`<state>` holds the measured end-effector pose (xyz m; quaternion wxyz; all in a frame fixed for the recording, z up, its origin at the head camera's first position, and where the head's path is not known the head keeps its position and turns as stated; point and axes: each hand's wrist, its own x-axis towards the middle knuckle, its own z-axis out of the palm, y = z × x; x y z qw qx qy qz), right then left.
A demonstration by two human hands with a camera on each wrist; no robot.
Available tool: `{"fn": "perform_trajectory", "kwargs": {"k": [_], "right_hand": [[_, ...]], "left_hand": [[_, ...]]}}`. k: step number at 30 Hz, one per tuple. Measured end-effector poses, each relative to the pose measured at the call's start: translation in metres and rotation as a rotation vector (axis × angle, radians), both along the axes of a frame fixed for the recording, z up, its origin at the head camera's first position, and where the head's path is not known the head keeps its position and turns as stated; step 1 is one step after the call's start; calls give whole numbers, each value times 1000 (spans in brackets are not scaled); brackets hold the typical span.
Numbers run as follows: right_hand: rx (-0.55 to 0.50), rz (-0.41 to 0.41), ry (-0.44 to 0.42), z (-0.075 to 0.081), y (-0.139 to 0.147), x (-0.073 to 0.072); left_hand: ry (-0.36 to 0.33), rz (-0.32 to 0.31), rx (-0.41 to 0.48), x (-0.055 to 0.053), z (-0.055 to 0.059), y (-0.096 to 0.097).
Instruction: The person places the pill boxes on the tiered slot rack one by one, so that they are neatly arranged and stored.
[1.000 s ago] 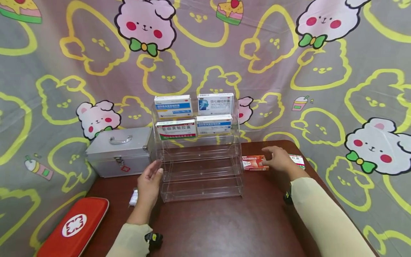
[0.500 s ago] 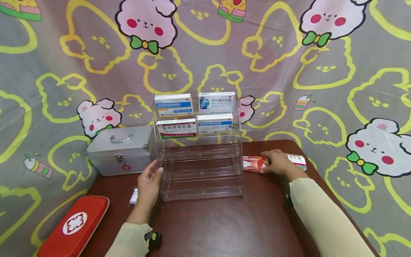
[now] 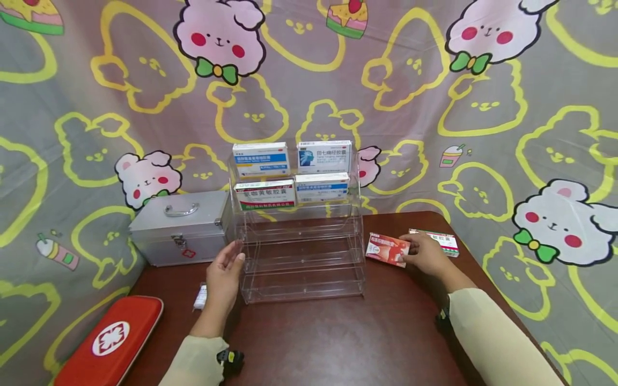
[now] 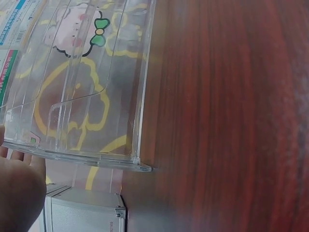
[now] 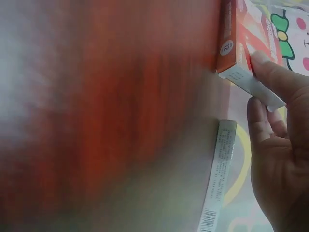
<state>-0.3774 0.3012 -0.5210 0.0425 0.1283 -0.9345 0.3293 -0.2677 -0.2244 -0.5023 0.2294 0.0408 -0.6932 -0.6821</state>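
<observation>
My right hand (image 3: 427,254) pinches the right end of an orange-red medicine box (image 3: 386,249), just right of the clear display rack (image 3: 303,261). In the right wrist view the thumb lies on the printed face of the orange-red box (image 5: 256,29), with the fingers at its other side. Whether that box still touches the table is unclear. My left hand (image 3: 224,273) is at the rack's left side with relaxed fingers. In the left wrist view, fingertips of the left hand (image 4: 21,188) meet the edge of the rack's side panel (image 4: 96,159).
Several medicine boxes (image 3: 264,195) stand in the rack's upper tiers. Another white, red and green box (image 3: 445,242) lies behind my right hand. A silver case (image 3: 178,230), a red first-aid pouch (image 3: 112,338) and a small white item (image 3: 200,296) are on the left of the table (image 3: 309,338).
My right hand has taken hold of the orange-red box and turned it, its right end coming nearer to me. More of the box behind it now shows. The left hand stays in place.
</observation>
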Motion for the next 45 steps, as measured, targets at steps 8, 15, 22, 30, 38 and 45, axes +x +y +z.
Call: {"fn": "perform_trajectory", "kwargs": {"k": [8, 15, 22, 30, 38, 45], "right_hand": [[-168, -73, 26, -7, 3, 13], [-223, -118, 30, -9, 6, 24], [-240, -135, 21, -11, 10, 29], [-354, -168, 36, -3, 13, 37], [-1053, -32, -3, 31, 6, 48], [-1277, 100, 90, 79, -22, 55]], "left_hand": [[4, -1, 7, 1, -1, 0], [-9, -5, 10, 0, -1, 0], [0, -14, 23, 2, 1, 2], [16, 3, 15, 1, 0, 1], [16, -3, 22, 1, 0, 3], [15, -2, 14, 4, 2, 2]]}}
